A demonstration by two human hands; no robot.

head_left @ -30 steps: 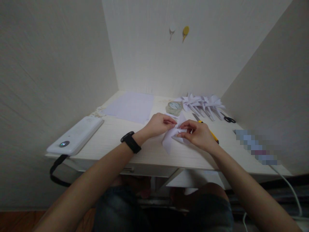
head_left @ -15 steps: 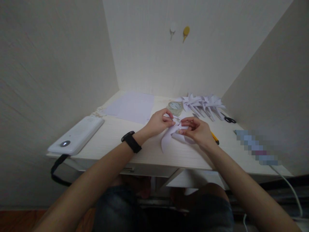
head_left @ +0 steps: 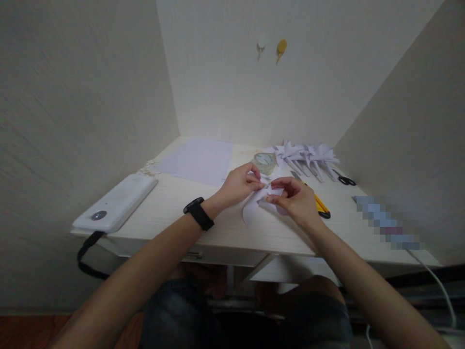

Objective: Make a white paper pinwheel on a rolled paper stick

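A white paper pinwheel (head_left: pixel 250 208) lies on the desk between my hands, one curved blade pointing toward me. My left hand (head_left: pixel 241 184), with a black watch on its wrist, pinches the paper near its centre. From the other side, my right hand (head_left: pixel 294 196) closes thumb and fingers on the same paper, close to the left fingertips. The fingers partly cover the middle of the pinwheel. A yellow utility knife (head_left: pixel 321 206) with its blade out lies just right of my right hand. Behind the hands sits a roll of clear tape (head_left: pixel 265 162).
Several finished paper pinwheels (head_left: pixel 308 155) are piled at the back right, beside black scissors (head_left: pixel 346 180). Paper sheets (head_left: pixel 199 157) lie at the back left. A white device (head_left: pixel 116 203) with a black strap rests at the left edge. A blurred-out item with a cable (head_left: pixel 387 223) lies right.
My right hand has shifted slightly left, closer to my left fingers, uncovering more of the yellow utility knife. My left hand stays nearly where it was.
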